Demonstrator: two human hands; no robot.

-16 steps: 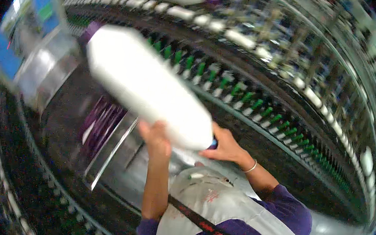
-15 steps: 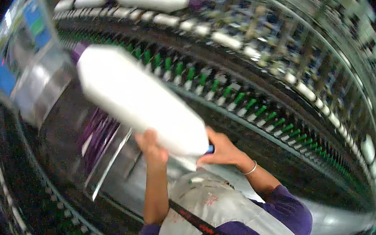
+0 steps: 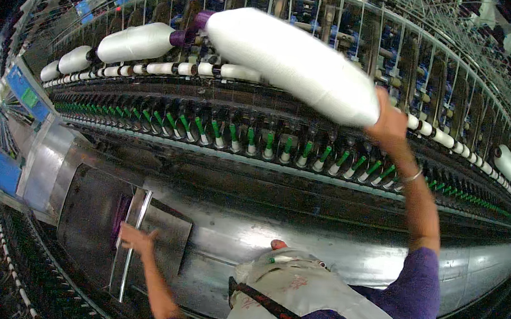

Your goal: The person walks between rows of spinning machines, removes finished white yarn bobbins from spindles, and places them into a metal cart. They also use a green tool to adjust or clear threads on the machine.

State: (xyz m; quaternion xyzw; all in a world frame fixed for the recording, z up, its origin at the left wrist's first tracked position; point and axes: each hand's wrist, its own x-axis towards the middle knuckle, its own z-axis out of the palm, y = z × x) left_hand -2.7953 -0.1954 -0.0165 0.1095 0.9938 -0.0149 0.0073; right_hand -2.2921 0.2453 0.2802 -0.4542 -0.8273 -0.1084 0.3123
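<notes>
With my right hand point(image 3: 390, 121), I grasp the white yarn bobbin point(image 3: 296, 64) by its right end, above the spinning frame's front edge point(image 3: 255, 158); my left hand's point(image 3: 137, 238) fingers spread loosely at a metal bar point(image 3: 126, 277).

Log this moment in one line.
Right hand: holds white yarn package by one end | Left hand: open, near metal bar, contact unclear

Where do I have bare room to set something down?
The shiny floor looks bare between the grey panel and white apron; also the panel's upper part, right of the metal bar. Crowded: the green tubes and, above them, the white rollers, partly hidden behind the white package in the right hand.
</notes>
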